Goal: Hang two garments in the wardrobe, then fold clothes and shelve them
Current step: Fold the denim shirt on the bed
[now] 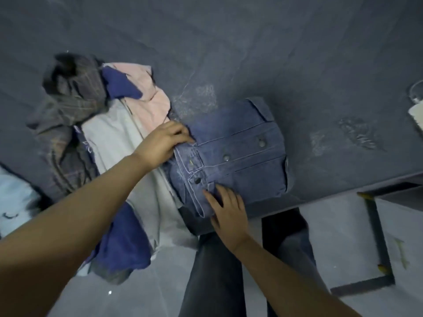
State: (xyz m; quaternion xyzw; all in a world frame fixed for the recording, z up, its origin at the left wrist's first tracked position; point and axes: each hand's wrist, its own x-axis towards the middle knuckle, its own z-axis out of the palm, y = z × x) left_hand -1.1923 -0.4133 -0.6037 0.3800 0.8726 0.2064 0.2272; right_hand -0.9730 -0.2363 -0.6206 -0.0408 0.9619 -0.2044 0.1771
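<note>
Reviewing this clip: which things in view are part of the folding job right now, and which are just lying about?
In the job:
folded denim jacket
left hand, gripping its far left edge
right hand, fingers flat on its near edge
pile of unfolded clothes, beside the jacket on the grey surface

Lying about:
white object at the right edge, too cropped to identify
dark metal frame on the floor

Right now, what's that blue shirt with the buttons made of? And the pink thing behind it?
The blue shirt looks like denim: faded blue weave, pale stitched seams and round, metal-looking snap buttons. The pink thing seems a soft, matte cloth, maybe cotton; it crumples in loose folds, but the picture is too blurry to be sure.
</note>
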